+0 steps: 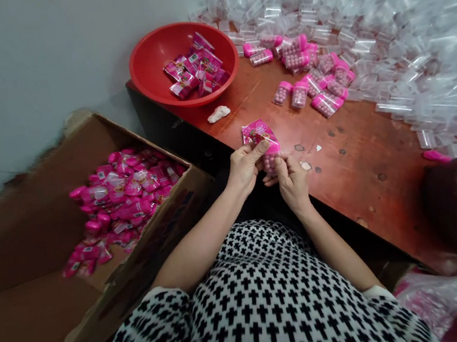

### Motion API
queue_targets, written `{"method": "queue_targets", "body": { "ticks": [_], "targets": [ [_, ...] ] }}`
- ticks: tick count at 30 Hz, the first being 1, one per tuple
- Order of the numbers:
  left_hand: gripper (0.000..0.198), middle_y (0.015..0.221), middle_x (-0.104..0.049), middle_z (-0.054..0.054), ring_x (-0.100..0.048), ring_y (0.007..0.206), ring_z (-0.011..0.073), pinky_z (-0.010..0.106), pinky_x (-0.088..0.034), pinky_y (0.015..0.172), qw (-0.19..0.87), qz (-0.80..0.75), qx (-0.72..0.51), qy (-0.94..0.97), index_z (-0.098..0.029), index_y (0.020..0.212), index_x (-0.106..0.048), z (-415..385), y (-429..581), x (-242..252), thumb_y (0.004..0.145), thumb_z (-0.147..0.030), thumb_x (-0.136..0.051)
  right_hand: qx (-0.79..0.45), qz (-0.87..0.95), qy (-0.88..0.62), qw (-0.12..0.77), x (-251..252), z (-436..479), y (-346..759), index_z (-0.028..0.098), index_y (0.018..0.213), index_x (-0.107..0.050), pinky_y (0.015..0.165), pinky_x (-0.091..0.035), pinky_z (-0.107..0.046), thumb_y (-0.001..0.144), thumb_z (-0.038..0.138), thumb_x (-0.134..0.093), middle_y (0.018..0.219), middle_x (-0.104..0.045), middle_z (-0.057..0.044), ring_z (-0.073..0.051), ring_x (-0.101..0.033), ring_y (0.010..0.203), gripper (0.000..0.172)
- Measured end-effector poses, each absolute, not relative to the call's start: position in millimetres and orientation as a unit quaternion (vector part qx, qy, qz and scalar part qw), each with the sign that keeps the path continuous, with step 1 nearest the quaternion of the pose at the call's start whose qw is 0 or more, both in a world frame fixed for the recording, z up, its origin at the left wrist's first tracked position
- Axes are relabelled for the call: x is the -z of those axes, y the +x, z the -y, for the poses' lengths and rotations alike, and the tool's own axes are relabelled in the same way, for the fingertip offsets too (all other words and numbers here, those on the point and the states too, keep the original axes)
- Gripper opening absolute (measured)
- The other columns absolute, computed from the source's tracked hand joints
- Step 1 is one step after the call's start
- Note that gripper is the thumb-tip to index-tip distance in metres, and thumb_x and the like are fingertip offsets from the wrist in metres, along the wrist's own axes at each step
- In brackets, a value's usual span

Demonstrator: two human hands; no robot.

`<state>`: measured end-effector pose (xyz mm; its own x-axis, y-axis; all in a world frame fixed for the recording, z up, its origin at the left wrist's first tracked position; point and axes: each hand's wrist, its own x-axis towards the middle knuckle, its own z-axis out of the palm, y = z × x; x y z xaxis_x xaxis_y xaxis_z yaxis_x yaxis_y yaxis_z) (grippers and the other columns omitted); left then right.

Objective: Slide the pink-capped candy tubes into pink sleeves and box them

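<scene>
Both of my hands meet over the table's near edge on a small clear jar of pink candy balls (271,163), with a printed pink wrapper (257,130) around or against its upper part. My left hand (248,165) pinches the wrapper and jar from the left, thumb on the front. From the lower right, my right hand (293,179) grips the jar's lower end between thumb and fingers. Whether the jar is fully inside the wrapper I cannot tell. Beyond my hands, several filled jars with pink caps (299,94) lie on the table.
A red bowl (145,86) of pink packets (195,72) stands at the table's back left. Left of me, a cardboard box (19,250) contains wrapped jars (128,192). Empty clear jars (383,25) heap at the right. A bucket (455,204) of pink balls stands at the table's right.
</scene>
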<state>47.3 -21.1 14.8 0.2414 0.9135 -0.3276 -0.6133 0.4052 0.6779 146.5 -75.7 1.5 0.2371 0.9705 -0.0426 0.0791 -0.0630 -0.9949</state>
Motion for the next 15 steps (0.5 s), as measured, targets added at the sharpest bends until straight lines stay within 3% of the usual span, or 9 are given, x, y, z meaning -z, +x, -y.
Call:
{"method": "queue_targets", "body": {
  "ticks": [4,10,15],
  "targets": [
    [0.035,0.055,-0.058,0.000,-0.055,0.048,0.0089,0.022,-0.045,0.049,0.753,-0.364,-0.492,0.241,-0.010,0.061,-0.061,18.7,47.0,-11.0,0.056,-0.036,-0.084,-0.403,0.455,-0.602,0.519,2.8,75.4,148.5,0.021,0.097,-0.055,0.048,-0.055,-0.021,0.085,0.054,-0.050,0.068,-0.065,0.003,-0.009,-0.062,0.049,0.035],
    [0.032,0.054,-0.060,0.002,-0.053,0.045,0.0095,0.023,-0.044,0.045,0.748,-0.366,-0.459,0.309,-0.010,0.059,-0.065,13.1,41.7,-11.4,0.059,-0.037,-0.081,-0.545,0.384,-0.526,0.528,1.5,71.2,151.2,0.020,0.088,-0.055,0.043,-0.053,-0.020,0.085,0.057,-0.048,0.069,-0.066,0.000,-0.011,-0.064,0.053,0.037],
    [0.028,0.055,-0.059,0.001,-0.055,0.048,0.0083,0.022,-0.046,0.050,0.731,-0.397,-0.464,0.305,-0.009,0.060,-0.066,20.7,46.0,-14.4,0.059,-0.033,-0.081,-0.427,0.421,-0.577,0.554,3.3,70.2,149.5,0.021,0.093,-0.054,0.046,-0.055,-0.021,0.083,0.051,-0.055,0.068,-0.065,0.003,-0.009,-0.061,0.048,0.032]
  ]
}}
